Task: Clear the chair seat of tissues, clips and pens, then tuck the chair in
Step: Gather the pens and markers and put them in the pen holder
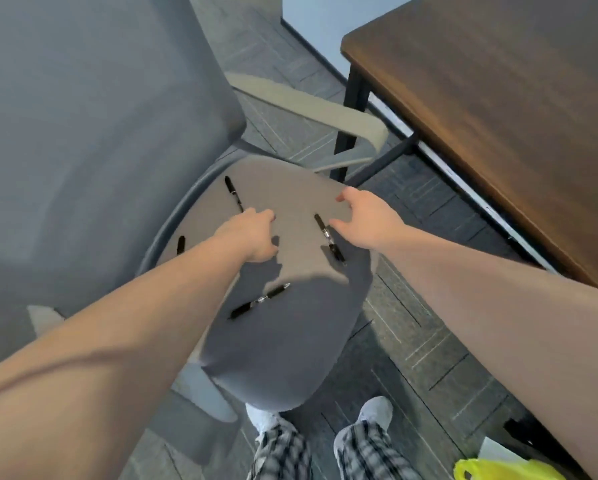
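A grey chair seat [290,341] fills the middle of the head view, with several black pens lying on it. One pen [233,193] lies at the back of the seat, just beyond my left hand [252,237], whose fingers are curled downward near its tip. Another pen [328,239] lies beside my right hand [363,220], which hovers with fingers spread and empty. A third pen [259,300] rests in the shadow nearer me. A short black end of a pen [180,244] shows at the left rim. No tissues or clips are visible.
The chair's grey backrest [100,116] rises at the left and an armrest [325,112] curves at the back. A brown wooden table [498,109] with black legs stands to the right. A yellow plastic bag [498,471] lies at the bottom right. My feet stand on dark patterned floor.
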`<state>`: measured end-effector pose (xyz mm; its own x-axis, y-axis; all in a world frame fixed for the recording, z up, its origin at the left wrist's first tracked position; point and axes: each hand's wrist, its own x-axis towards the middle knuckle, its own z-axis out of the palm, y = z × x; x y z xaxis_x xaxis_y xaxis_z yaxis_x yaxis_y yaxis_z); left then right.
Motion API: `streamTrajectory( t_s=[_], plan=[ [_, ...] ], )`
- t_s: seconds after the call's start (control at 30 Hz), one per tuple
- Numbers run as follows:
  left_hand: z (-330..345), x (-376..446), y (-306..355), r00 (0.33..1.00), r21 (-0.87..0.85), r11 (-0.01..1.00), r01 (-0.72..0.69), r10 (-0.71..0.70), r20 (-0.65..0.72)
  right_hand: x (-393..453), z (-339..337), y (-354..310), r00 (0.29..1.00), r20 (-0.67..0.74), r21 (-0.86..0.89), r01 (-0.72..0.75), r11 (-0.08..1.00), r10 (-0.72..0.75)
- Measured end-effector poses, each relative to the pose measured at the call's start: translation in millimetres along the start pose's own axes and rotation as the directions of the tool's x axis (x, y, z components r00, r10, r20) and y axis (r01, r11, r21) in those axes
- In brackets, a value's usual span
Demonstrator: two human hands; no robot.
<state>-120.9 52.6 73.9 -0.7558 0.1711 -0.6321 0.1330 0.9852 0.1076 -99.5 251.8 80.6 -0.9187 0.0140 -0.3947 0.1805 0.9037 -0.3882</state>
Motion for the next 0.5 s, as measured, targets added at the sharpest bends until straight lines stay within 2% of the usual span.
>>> streamTrajectory(
  t_s=[0.27,0.4,0.5],
  plan=[
    [81.9,7.2,-56.0,0.997,-0.035,0.999,0.041,-0.038,0.066,29.5,90.5,-14.1,0.985,0.171,-0.074,-0.019,0.997,0.031],
    [114.0,16.0,-61.7,0.996,-0.053,0.998,0.034,-0.029,0.086,36.9,122.6,-6.0,0.989,0.150,-0.089,0.000,0.996,0.013],
    [129.7,23.2,-64.0,0.997,-0.017,0.999,0.041,-0.039,0.069,42.4,139.1,-1.2,0.990,0.127,-0.128,-0.036,0.991,0.053]
  ],
)
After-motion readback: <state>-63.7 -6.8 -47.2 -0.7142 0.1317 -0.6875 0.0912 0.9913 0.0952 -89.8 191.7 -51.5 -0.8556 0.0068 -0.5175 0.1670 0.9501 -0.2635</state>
